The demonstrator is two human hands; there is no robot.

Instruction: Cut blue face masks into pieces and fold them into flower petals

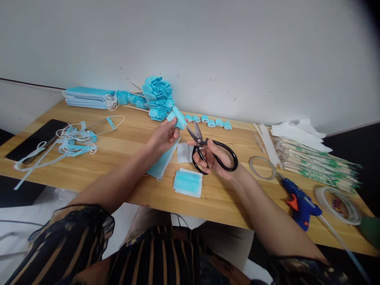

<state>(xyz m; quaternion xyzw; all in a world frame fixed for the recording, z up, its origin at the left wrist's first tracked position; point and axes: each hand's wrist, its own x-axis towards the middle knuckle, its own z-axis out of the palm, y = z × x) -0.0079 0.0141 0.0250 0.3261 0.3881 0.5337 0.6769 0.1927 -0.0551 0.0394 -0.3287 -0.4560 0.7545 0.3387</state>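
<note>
Between the fingers of my left hand [164,136] is a folded piece of light blue mask fabric [179,118], held above the table. My right hand [218,158] grips black-handled scissors [198,136], their blades parted and pointing at the fabric's lower right edge. Whether the blades touch the fabric I cannot tell. Below the hands lie a blue face mask [162,164], a white fabric piece [184,152] and a small stack of cut blue and white pieces [188,182]. Behind, a row of small folded blue petals [211,123] lies near the wall.
Blue fabric flowers [157,97] and a mask stack [89,97] stand at the back left. Cut strips with ear loops [77,140] partly cover a black tablet-like object [32,138]. Rightward are a blue glue gun [299,202], tape rolls [263,168] and packaged sticks [319,162].
</note>
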